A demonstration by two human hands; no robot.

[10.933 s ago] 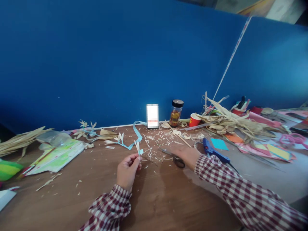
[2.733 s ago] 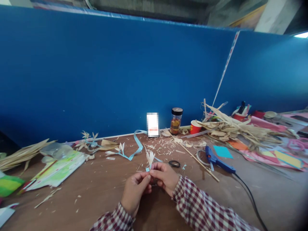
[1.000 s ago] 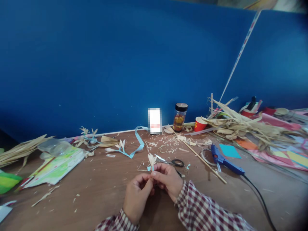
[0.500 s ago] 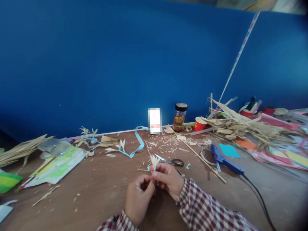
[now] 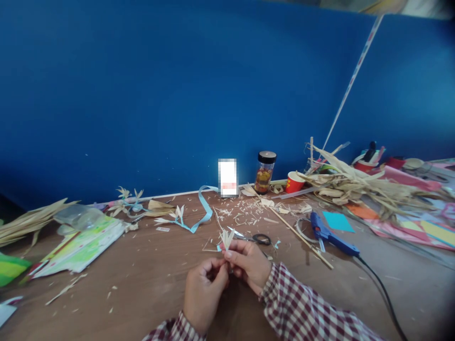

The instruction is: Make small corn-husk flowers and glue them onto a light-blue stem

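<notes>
A small pale flower of dried husk (image 5: 226, 238) stands upright in the pinch of my right hand (image 5: 250, 264). Just below it, my left hand (image 5: 203, 293) is closed, thumb against forefinger; whatever lies between those fingertips is hidden. Both hands touch or nearly touch at the flower's base, above the brown table (image 5: 149, 289). Behind my right hand lies a pair of scissors (image 5: 262, 239), its blades partly covered by the flower. Farther back on the left, a light blue ribbon (image 5: 205, 208) runs to a blue-stemmed piece with white husk petals (image 5: 179, 215).
At the right lie a blue glue gun (image 5: 330, 237) with a black cord and a thin stick (image 5: 295, 229). Husk scraps (image 5: 245, 210) litter the table before a lidded jar (image 5: 265, 173) and red paper cup (image 5: 295, 182). Dried husks (image 5: 355, 184) heap at the right; painted paper (image 5: 88, 246) lies left.
The flower's top leans slightly more to the left, and its petals look narrower. Both hands keep nearly the same place and grip; the whole view has shifted a little.
</notes>
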